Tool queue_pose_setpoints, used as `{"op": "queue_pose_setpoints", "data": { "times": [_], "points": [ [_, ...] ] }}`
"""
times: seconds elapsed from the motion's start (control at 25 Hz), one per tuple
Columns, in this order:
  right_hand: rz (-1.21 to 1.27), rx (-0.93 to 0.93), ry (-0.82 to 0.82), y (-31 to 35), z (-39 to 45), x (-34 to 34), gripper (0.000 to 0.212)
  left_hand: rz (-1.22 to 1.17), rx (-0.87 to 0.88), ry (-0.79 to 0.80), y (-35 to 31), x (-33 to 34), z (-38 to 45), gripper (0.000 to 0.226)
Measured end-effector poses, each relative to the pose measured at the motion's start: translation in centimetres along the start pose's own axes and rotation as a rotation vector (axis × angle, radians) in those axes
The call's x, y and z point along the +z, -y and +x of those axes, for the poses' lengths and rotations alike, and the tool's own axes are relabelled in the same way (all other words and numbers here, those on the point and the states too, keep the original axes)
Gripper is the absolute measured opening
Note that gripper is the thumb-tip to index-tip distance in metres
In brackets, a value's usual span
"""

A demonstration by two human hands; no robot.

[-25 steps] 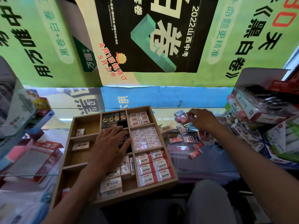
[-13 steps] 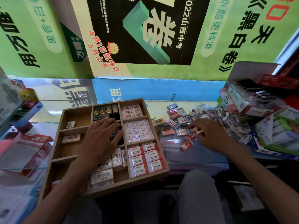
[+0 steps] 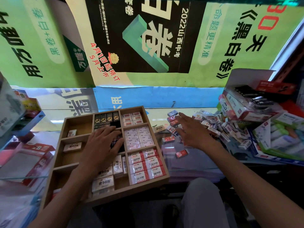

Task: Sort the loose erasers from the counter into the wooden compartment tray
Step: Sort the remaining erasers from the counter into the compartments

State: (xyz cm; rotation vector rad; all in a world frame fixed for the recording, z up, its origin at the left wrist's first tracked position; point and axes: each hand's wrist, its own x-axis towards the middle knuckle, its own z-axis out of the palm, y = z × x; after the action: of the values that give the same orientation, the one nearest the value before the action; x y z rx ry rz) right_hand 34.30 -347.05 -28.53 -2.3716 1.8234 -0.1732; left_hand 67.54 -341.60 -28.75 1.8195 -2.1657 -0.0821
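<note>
Wooden tray (image 3: 141, 110), erasers (image 3: 146, 164) in most compartments

A black poster (image 3: 139, 33) with large pale characters and a green block shape hangs behind the bench, flanked by green posters (image 3: 32, 38); a blue banner (image 3: 156, 97) runs below them; at the right stands an open box of black clips (image 3: 251, 94) above packaged stationery (image 3: 279, 137); at the left lies a red-and-white box marked 2B (image 3: 37, 149); grey trouser knees (image 3: 202, 199) show at the bottom.
</note>
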Motion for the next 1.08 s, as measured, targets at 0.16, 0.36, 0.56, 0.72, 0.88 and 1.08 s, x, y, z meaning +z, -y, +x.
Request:
{"op": "queue_pose_setpoints", "data": {
  "times": [0.16,0.36,0.56,0.72,0.88,1.08],
  "points": [
    [-0.077,-0.003,0.054,1.9,0.4,1.1,0.054,0.002,0.007,0.004,-0.1,-0.1,0.0,0.060],
    [0.109,-0.085,-0.076,1.7,-1.4,0.4,0.038,0.000,-0.003,0.002,-0.1,-0.1,-0.1,0.055],
    [0.048,0.174,-0.154,-0.6,1.6,-1.3,0.044,-0.008,0.000,0.006,-0.2,-0.2,-0.1,0.060],
    [-0.126,0.204,0.077,-0.8,4.1,-0.8,0.061,-0.017,-0.009,0.009,-0.3,-0.4,-0.2,0.057],
    [-0.233,0.201,0.013,-0.6,4.8,-0.5,0.052,-0.019,0.000,0.009,-0.2,-0.3,0.0,0.052],
    [0.057,0.137,-0.085,-1.4,4.8,-0.8,0.030,-0.021,0.014,-0.018,-0.1,-0.1,-0.1,0.041]
  ]
}}
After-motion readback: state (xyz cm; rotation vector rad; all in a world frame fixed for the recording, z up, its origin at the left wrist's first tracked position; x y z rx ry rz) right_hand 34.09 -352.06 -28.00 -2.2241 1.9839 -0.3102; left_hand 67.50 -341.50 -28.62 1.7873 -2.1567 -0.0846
